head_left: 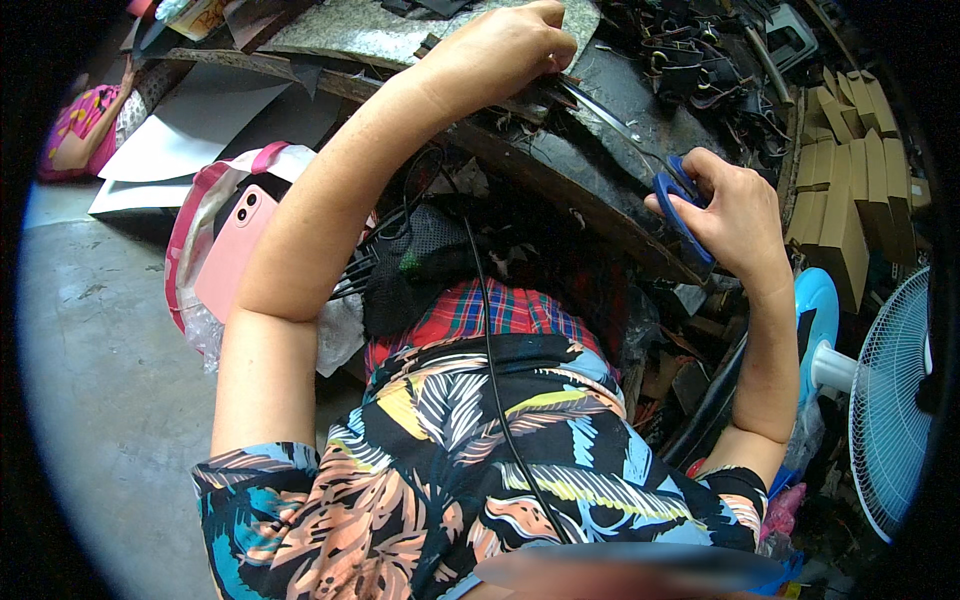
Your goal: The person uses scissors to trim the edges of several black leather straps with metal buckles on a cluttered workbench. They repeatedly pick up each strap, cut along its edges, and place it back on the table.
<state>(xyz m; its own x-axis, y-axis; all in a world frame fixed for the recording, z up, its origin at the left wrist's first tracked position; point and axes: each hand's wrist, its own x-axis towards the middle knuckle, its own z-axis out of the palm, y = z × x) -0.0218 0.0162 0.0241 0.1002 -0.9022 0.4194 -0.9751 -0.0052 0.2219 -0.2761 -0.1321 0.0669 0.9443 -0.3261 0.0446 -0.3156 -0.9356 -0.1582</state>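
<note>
My right hand (738, 208) grips a pair of scissors by its blue handles (688, 222), at the right part of the dark workbench (610, 75). Its long metal blades point up and left, toward my other hand. At the top middle, my left hand (505, 52) is closed over the bench, near the scissors' tips. What its fingers hold, if anything, is hidden behind the hand. Beside it lies a pale speckled stone slab (345, 32) on the bench top.
Dark straps with metal fittings (690, 60) are piled at the back right. Folded cardboard boxes (850, 180) and a fan (890, 400) stand right. A pink phone (232, 250) rests in a pink-edged bag (190, 190). A black cable (488, 330) hangs before me. Another person (90, 130) is far left.
</note>
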